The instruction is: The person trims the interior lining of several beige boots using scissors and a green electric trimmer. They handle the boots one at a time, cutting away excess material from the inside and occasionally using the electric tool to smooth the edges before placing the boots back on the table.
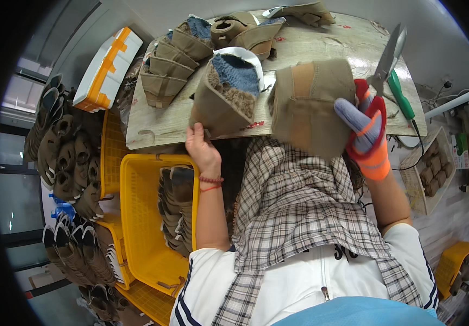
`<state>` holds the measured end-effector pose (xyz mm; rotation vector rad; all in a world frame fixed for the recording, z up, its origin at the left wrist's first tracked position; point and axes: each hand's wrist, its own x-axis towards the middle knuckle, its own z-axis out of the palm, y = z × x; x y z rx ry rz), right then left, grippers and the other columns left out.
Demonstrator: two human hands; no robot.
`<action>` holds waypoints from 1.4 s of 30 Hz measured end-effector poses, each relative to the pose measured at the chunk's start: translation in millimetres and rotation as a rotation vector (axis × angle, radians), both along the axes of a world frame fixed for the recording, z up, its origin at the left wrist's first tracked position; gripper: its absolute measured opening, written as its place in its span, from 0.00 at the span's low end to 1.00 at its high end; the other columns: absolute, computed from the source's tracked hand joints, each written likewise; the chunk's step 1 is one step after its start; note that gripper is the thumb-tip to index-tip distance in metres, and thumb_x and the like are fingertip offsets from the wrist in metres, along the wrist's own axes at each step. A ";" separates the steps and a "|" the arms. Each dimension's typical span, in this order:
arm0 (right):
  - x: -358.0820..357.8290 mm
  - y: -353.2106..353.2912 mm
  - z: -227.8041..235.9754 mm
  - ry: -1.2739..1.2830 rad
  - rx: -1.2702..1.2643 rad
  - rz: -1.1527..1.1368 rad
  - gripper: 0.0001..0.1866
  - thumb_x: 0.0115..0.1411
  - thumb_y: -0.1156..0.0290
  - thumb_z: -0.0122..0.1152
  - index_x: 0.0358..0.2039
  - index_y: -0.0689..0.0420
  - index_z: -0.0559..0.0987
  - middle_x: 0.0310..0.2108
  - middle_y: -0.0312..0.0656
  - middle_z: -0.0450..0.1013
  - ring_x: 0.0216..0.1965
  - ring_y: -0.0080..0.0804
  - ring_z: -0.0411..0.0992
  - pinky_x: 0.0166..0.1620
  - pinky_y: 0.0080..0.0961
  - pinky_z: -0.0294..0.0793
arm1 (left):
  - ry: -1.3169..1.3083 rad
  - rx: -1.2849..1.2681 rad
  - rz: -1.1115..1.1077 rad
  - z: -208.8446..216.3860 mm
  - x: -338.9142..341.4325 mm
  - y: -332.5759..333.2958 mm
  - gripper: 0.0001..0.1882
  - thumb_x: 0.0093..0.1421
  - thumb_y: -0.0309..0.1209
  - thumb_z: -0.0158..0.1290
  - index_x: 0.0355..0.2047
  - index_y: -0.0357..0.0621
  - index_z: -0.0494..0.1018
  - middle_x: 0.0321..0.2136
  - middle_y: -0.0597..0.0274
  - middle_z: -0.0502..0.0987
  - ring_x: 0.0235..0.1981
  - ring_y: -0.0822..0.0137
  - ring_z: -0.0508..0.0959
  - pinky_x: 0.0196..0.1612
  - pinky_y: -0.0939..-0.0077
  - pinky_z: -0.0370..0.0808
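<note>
My left hand (203, 149), bare with a red bead bracelet, grips the lower edge of an olive-brown boot upper (215, 106). Blue and brown fleece lining shows in its opening, with a white edge around the top. In a grey and orange glove, my right hand (366, 133) holds large scissors (377, 103) by their red handles, blades pointing up and away. A second olive-brown boot upper (313, 106) with tan patches is pressed against the gloved fingers, slightly blurred, over the table's front edge. Its far side is hidden.
More fleece-lined uppers (169, 70) lie along the back of the table (348, 32). A green-handled corded tool (400, 95) rests at the right. Below the left edge stands a yellow crate (155, 217) holding several uppers. A white foam box (107, 70) stands at left.
</note>
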<state>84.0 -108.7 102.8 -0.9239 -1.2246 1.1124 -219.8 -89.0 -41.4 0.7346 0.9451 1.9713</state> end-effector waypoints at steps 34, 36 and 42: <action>124.4 164.6 -185.5 -0.091 0.209 -0.367 0.14 0.56 0.75 0.60 0.42 0.62 0.70 0.35 0.36 0.70 0.34 0.20 0.67 0.40 0.15 0.68 | -0.608 -0.438 -0.148 -14.1 134.6 210.1 0.28 0.57 0.49 0.53 0.47 0.40 0.61 0.44 0.58 0.65 0.44 0.61 0.66 0.49 0.60 0.64; 130.7 159.9 -188.4 -0.017 0.164 -0.349 0.13 0.59 0.75 0.56 0.44 0.63 0.70 0.37 0.37 0.70 0.37 0.21 0.67 0.43 0.15 0.68 | -0.766 -0.493 -0.211 1.3 115.6 214.0 0.27 0.59 0.47 0.50 0.50 0.40 0.60 0.47 0.56 0.64 0.50 0.58 0.64 0.54 0.52 0.60; 156.2 128.2 -181.4 0.284 -0.132 -0.240 0.20 0.67 0.58 0.38 0.44 0.61 0.71 0.35 0.35 0.73 0.33 0.20 0.71 0.33 0.13 0.71 | -0.889 -0.221 -0.474 -10.0 66.2 187.0 0.20 0.66 0.36 0.35 0.56 0.40 0.57 0.60 0.49 0.55 0.60 0.48 0.54 0.59 0.35 0.49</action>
